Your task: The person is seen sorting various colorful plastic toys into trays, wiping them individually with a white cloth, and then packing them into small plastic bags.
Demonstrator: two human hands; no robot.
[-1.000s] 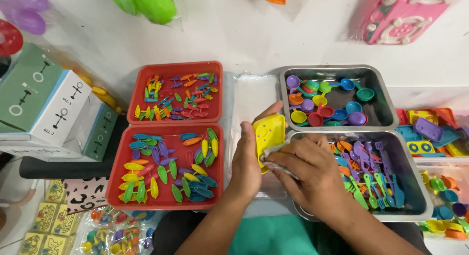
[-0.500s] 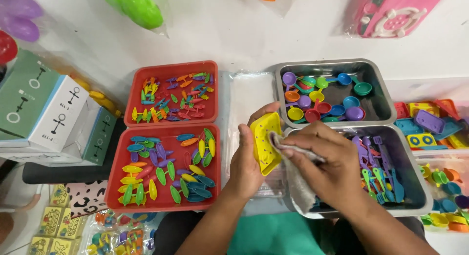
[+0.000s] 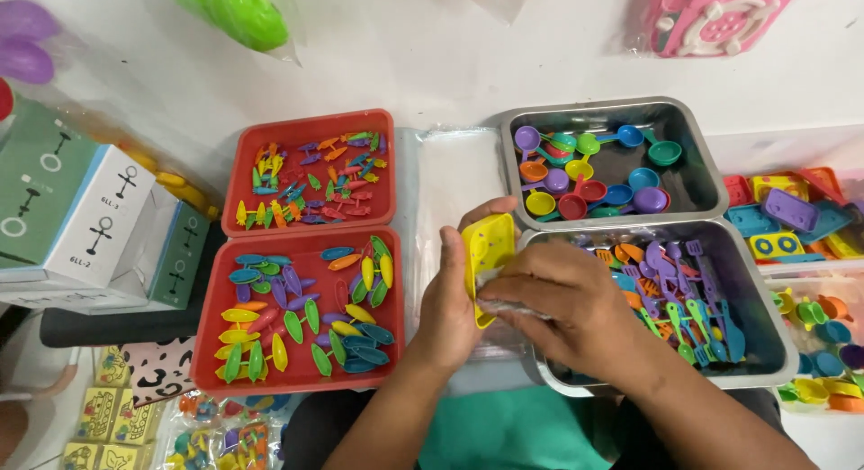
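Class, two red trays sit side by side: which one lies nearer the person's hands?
The red tray of boat-shaped pieces, beside the left hand; the other tray lies farther away.

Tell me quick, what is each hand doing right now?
Left hand: closed on a yellow plastic toy piece with small holes.
Right hand: closed on a thin clear plastic bag, pressed against that piece.

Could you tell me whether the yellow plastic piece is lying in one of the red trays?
No, the left hand holds the yellow plastic piece upright between the red trays and the metal trays.
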